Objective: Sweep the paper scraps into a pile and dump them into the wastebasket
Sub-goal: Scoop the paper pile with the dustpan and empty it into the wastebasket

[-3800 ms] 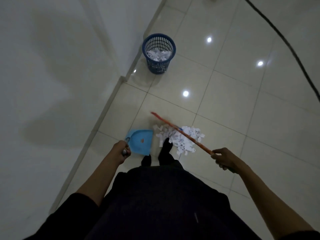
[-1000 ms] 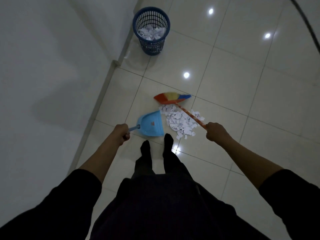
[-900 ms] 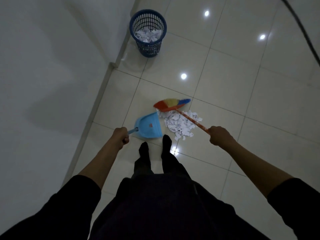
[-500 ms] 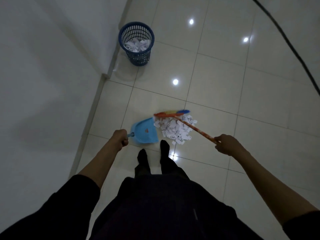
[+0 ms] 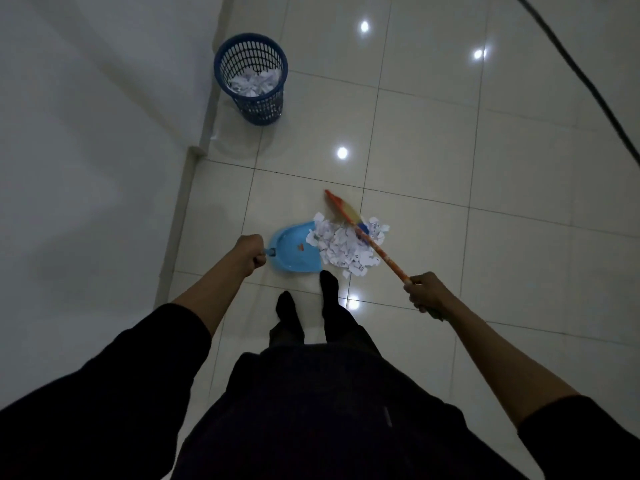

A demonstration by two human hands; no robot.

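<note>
Here one broom [image 5: 360, 233], one dustpan [image 5: 294, 251], one wastebasket [image 5: 251, 77], two hands.

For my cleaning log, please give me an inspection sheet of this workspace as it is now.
Surface: glossy tiled floor with light reflections.
Job's things: paper scraps piled at the mouth of the blue dustpan; broom over the pile; blue wastebasket upright near the wall, paper inside.
Clutter: nothing seen.
Grippers: left hand grips the dustpan handle; right hand grips the broom handle.
Cables: black cable on the floor, upper right.
Surroundings: pale wall on the left.
</note>
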